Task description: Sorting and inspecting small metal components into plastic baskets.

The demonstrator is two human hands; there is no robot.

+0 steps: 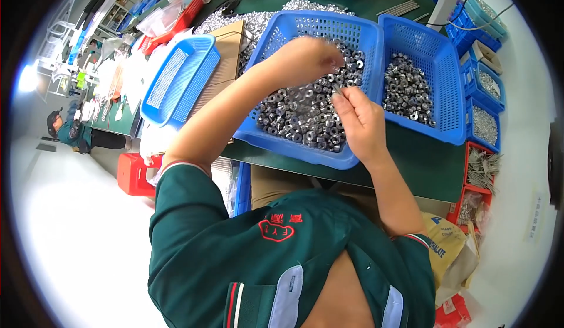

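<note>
A blue plastic basket [376,31] in front of me holds a heap of small metal collars [294,122], round pieces with a hole through the middle. Above the heap, my left hand [302,62] is curled closed and partly blurred; whatever its fingers hold is hidden. My right hand [363,122] is over the basket's right side, pinching a thin grey metal piece [336,88] between thumb and fingers. Its tip points toward the left hand, and the two hands are close but apart. A second blue basket [440,52] to the right contains more such collars [406,90].
An empty blue basket [166,87] lies on cardboard at the left. Shiny small parts [314,5] are spread behind the main basket, with thin rods [401,8] nearby. Blue and red bins [484,125] line the right side. A person [76,129] stands far left.
</note>
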